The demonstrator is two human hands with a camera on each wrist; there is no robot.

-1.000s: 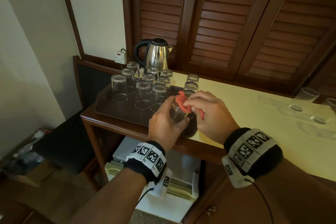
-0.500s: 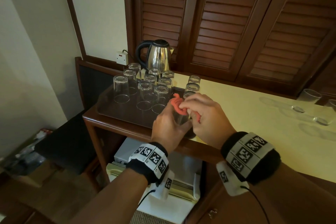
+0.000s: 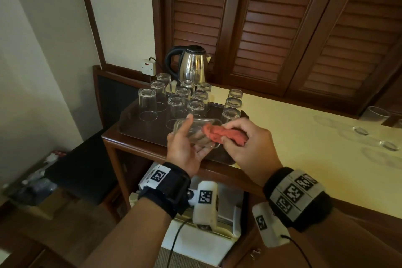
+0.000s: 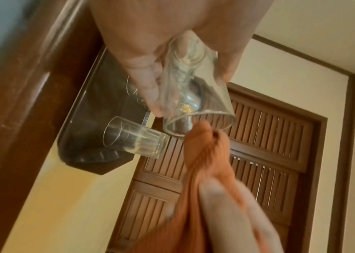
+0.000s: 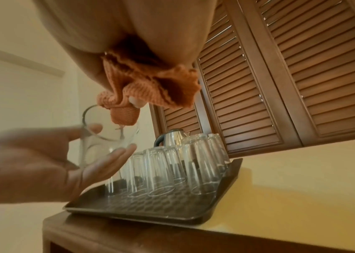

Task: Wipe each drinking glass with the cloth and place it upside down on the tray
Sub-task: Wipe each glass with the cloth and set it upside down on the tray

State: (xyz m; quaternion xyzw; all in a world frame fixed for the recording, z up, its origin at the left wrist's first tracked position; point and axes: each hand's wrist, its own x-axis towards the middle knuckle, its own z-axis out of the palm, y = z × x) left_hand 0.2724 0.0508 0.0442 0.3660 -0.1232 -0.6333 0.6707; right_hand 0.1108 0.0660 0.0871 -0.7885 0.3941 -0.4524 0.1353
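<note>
My left hand (image 3: 185, 142) grips a clear drinking glass (image 3: 195, 131) lying on its side above the near edge of the tray, its mouth turned to the right. In the left wrist view, thumb and fingers clasp the glass (image 4: 196, 95) near its base. My right hand (image 3: 241, 137) holds a bunched orange cloth (image 3: 224, 135), whose tip sits at the rim of the glass (image 5: 105, 137). The cloth (image 5: 141, 82) is outside the glass. The dark brown tray (image 3: 130, 125) carries several glasses (image 3: 176, 104) standing upside down.
A steel kettle (image 3: 193, 65) stands behind the tray, near a wall socket (image 3: 148, 67). The yellow counter (image 3: 304, 137) runs to the right, with more glasses (image 3: 377, 115) at its far right edge. A white appliance (image 3: 206, 239) sits under the counter.
The cloth has come out of the glass and now touches only its rim. My left hand has turned the glass onto its side, and my right hand has drawn back to the right.
</note>
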